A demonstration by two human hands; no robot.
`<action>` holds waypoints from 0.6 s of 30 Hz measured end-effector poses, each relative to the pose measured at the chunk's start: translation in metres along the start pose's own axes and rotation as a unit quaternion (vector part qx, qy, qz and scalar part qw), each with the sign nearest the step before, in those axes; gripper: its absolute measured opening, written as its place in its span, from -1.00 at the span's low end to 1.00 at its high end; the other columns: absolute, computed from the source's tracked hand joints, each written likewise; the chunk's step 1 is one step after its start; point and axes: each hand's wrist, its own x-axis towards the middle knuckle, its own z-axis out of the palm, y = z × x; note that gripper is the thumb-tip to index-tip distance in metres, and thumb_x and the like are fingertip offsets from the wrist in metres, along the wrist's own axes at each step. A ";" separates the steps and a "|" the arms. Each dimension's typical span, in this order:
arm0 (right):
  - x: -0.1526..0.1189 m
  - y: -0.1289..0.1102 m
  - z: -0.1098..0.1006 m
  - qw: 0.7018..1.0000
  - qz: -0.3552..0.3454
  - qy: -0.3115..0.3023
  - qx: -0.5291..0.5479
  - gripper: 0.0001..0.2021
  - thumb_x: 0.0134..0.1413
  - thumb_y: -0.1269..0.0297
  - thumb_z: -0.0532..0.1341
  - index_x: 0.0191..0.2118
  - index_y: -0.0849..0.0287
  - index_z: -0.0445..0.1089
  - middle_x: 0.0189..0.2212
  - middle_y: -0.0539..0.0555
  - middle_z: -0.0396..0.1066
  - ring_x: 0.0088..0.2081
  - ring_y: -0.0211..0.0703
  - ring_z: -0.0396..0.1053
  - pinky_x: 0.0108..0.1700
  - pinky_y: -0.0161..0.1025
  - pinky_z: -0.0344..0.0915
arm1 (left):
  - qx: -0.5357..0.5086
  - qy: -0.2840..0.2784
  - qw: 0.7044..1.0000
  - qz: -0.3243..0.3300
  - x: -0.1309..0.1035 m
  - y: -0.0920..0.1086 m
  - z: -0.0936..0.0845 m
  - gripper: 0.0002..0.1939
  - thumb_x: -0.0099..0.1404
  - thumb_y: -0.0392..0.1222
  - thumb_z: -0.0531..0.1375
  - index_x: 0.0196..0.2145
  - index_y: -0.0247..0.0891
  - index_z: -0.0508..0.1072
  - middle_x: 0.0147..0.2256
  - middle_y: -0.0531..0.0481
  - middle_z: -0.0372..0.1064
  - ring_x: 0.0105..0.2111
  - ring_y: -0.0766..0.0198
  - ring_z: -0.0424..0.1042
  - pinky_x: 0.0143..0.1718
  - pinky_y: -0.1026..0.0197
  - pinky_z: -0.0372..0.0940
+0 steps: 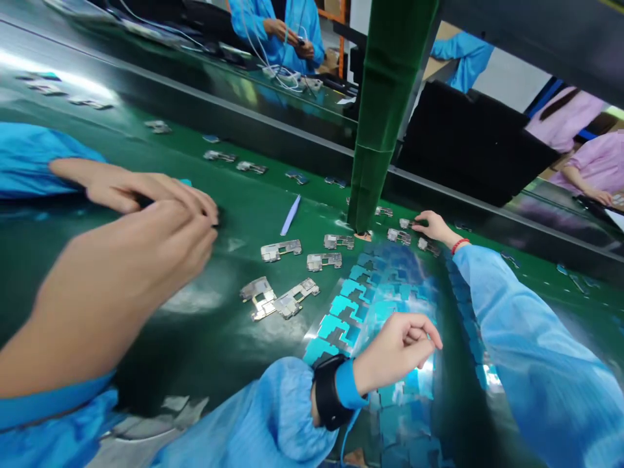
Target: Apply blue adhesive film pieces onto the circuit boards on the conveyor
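My left hand [397,344], with a black wrist strap [331,392] and blue band, hovers low over a sheet of blue board-shaped pieces [341,305]. Its fingers are curled in loosely, and nothing shows in them. Farther off, my right hand [436,229], with a red bracelet, pinches the edge of a small phone circuit board [405,223] on the green bench. Two more circuit boards [398,236] lie close by it. Left of the sheet are several loose boards [281,250], two of them overlapping [295,298].
At the left, a co-worker's two hands [121,273] are raised close to me; what they hold is hidden. A purple pry tool [291,216] lies mid-bench. The green post [385,97] stands behind the boards. Other people work beyond the ledge [292,133].
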 end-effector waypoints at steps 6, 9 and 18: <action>-0.004 0.009 -0.002 0.997 0.049 -0.011 0.060 -0.80 0.28 0.18 0.15 -0.13 0.19 0.41 -0.13 0.10 0.43 -0.19 -0.20 0.41 -0.11 -0.15 0.42 | -0.004 0.023 1.000 0.005 0.005 -0.004 -0.002 -0.87 -0.06 -0.33 0.07 -0.52 -0.29 0.41 -0.74 0.17 0.18 -0.70 0.44 0.10 -0.60 0.34 0.03; -0.014 -0.011 -0.019 0.993 0.054 -0.012 0.108 -0.81 0.23 0.20 0.21 -0.19 0.24 0.41 -0.26 0.05 0.44 -0.30 -0.25 0.42 -0.21 -0.19 0.43 | -0.011 0.025 1.000 0.011 0.004 -0.005 -0.003 -0.88 -0.03 -0.36 0.08 -0.51 -0.29 0.42 -0.73 0.17 0.19 -0.70 0.45 0.11 -0.61 0.35 0.03; 0.004 -0.165 0.045 0.933 0.008 -0.126 0.336 -0.79 0.00 0.22 0.37 -0.39 0.30 0.46 -0.48 0.13 0.56 -0.47 -0.23 0.51 -0.36 -0.32 0.47 | -0.020 0.005 1.000 0.015 0.002 -0.005 -0.002 -0.89 -0.02 -0.34 0.11 -0.49 -0.31 0.43 -0.73 0.16 0.21 -0.70 0.46 0.14 -0.59 0.36 0.05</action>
